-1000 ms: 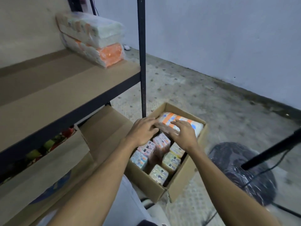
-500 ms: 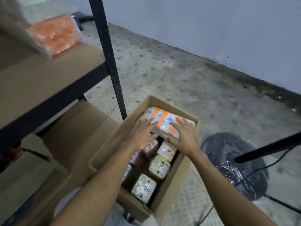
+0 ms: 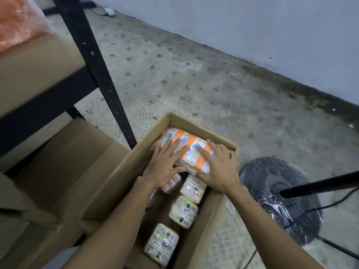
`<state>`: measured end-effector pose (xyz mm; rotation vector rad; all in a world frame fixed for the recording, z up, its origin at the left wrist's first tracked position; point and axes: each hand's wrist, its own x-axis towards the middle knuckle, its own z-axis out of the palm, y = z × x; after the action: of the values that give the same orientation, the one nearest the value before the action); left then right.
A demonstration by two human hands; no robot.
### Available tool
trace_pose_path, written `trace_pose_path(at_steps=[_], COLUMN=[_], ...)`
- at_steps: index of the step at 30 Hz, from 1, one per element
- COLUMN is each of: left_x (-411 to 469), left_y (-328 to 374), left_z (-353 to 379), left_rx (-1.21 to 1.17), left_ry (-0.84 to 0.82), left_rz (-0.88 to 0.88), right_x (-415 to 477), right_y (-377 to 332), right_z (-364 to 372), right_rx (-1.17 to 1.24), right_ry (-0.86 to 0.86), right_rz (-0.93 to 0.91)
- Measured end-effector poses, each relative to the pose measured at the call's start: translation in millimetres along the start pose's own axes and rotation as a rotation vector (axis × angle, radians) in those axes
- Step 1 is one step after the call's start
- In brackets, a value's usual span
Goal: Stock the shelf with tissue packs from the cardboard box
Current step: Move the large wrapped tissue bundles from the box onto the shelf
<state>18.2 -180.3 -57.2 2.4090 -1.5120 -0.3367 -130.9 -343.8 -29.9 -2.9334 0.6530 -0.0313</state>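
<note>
Head view: the pick-up step is in hand, with the left hand [image 3: 165, 166] and right hand [image 3: 217, 167] both laid spread and flat on the orange-and-white tissue pack [image 3: 191, 152], thumbs at its near edge and no closed grip evident. That pack lies on top at the far end of the cardboard box [image 3: 202, 129], above smaller wrapped packs [image 3: 183, 211]. In my judgement the next move calls for closing both hands on the pack's ends and lifting it to the shelf [image 3: 38, 61]; printed labels show on the packs, but none is legible.
</note>
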Motion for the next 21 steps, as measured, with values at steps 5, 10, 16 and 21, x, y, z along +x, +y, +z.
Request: trace_pose_path(at_steps=[5,10,16,21], left_x=[5.4,-2.1,-19.9,-38.9], left_y=[2.8,0.1,6.8,23.8], left_z=[2.5,-8.4,-28.0,-56.3], left_rx=[-0.046,-0.135,-0.217,-0.204], left_ry=[0.038,0.088,0.193,0.325], left_rz=[-0.018,-0.025,-0.033,-0.025], right_x=[0.2,1.7,-6.0,-20.6], right_y=[-0.6,-6.0,-13.1,-23.3], right_z=[-7.9,-17.2,-36.3,-65.1], right_rx=[0.071,0.257,0.451,0.538], right_ry=[0.037,0.064,0.009,0.074], right_rz=[0.035,0.038,0.023,0.002])
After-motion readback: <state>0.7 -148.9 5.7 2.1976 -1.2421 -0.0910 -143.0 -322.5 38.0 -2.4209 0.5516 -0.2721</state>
